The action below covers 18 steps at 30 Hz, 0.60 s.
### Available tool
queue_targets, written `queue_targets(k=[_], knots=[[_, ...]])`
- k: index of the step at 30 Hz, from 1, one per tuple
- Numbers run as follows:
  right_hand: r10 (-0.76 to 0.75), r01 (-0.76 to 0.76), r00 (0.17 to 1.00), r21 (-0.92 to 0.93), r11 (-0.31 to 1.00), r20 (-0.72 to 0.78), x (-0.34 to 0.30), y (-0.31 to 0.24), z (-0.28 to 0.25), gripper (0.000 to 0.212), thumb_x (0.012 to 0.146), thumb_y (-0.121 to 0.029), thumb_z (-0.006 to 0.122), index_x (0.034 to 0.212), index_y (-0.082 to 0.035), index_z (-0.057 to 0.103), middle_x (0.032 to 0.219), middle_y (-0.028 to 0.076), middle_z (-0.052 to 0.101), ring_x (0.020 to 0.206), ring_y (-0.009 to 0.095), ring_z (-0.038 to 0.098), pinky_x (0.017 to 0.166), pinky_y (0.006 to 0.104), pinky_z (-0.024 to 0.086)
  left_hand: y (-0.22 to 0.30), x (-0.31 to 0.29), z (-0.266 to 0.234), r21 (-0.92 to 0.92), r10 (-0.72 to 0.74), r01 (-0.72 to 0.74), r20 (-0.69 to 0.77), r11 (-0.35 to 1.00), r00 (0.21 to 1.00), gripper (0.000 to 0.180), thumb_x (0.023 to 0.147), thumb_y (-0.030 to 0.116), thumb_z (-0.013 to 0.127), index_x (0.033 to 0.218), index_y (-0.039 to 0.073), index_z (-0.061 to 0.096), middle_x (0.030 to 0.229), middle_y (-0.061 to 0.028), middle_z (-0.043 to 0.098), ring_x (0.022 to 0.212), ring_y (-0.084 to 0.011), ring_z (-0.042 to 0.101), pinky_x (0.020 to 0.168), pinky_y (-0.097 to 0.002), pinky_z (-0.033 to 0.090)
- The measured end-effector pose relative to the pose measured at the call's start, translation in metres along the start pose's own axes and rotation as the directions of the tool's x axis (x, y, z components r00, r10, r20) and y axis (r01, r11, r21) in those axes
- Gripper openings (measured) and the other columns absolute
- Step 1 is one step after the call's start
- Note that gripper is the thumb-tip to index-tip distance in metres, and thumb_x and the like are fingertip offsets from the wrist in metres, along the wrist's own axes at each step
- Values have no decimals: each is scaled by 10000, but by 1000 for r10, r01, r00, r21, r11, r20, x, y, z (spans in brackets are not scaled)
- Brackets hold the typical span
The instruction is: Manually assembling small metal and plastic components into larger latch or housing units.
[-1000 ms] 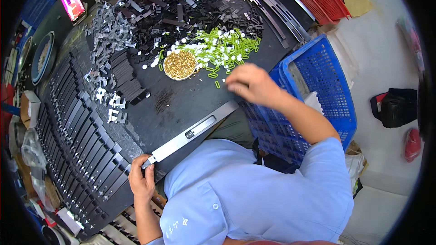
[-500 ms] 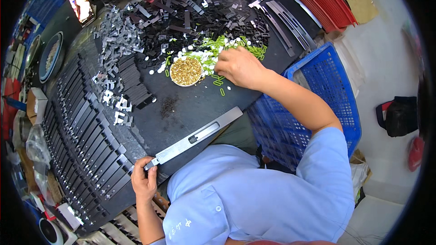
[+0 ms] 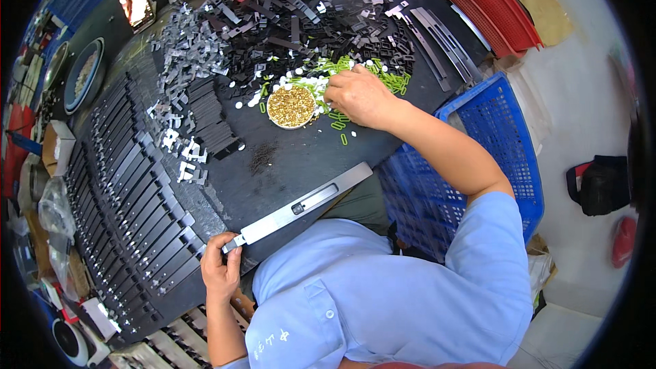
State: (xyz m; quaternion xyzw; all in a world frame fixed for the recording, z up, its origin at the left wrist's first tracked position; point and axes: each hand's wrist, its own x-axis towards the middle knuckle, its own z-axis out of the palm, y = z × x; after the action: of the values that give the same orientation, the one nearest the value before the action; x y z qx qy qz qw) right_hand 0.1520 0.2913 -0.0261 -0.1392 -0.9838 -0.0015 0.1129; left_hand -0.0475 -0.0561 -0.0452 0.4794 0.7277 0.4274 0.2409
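Note:
My left hand [image 3: 222, 268] grips the near left end of a long grey metal bar [image 3: 277, 224] between thumb and fingers. The bar slants along the table's front edge and has a recessed slot with a small dark part inside. My right hand [image 3: 361, 99] is over the pile of green oval rings [image 3: 393, 82] and white discs [image 3: 318, 85], its fingers bent together and pointing down. Whatever its fingertips pinch is hidden. Just left of that hand stands a round dish [image 3: 272, 117] filled with small brass-coloured pieces [image 3: 292, 106].
Black metal parts [image 3: 294, 27] heap up at the back, beside silver clips [image 3: 188, 44]. Rows of dark strips [image 3: 147, 222] cover the left side. A blue crate [image 3: 506, 140] stands at the right, below red baskets [image 3: 478, 7]. A lit phone [image 3: 134, 1] leans at the back left.
The view has shifted slightly, so the table's contents appear a little farther right. My right hand stays at the green and white pile, and my left hand keeps its grip on the bar.

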Motion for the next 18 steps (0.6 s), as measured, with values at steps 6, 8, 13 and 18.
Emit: queue_targets(k=[6, 8, 13, 18], knots=[[84, -88, 996, 183, 979, 33, 2, 6, -8, 66, 756, -117, 620, 799, -67, 624, 772, 82, 623, 741, 269, 613, 675, 386, 482, -2, -4, 0, 22, -23, 23, -13, 999, 1000, 164, 804, 37, 607, 958, 16, 554, 876, -109, 620, 777, -241, 603, 708, -303, 461], [142, -151, 989, 266, 952, 52, -2, 0, -12, 80, 771, -116, 617, 828, -62, 633, 797, 87, 637, 756, 266, 624, 678, 370, 497, -4, -2, -1, 31, 1, -1, -18, 1000, 1000, 166, 798, 24, 605, 957, 15, 558, 878, -111, 621, 779, -242, 604, 707, -302, 460], [-118, -111, 958, 718, 687, 261, -11, -63, -46, 75, 772, -88, 638, 844, -66, 629, 786, 59, 633, 757, 243, 625, 687, 343, 485, -2, 3, -1, 15, 95, -95, -27, 995, 995, 208, 757, -29, 620, 958, 1, 577, 899, -130, 624, 812, -247, 611, 735, -304, 469], [-438, 284, 892, 620, 731, 108, 1, -90, -31, 58, 769, -118, 601, 826, -113, 612, 833, 20, 564, 794, 193, 551, 718, 326, 396, 1, 3, -1, -39, 112, -112, -22, 993, 993, 203, 765, -41, 604, 963, -10, 570, 920, -134, 617, 850, -234, 595, 771, -306, 454]])
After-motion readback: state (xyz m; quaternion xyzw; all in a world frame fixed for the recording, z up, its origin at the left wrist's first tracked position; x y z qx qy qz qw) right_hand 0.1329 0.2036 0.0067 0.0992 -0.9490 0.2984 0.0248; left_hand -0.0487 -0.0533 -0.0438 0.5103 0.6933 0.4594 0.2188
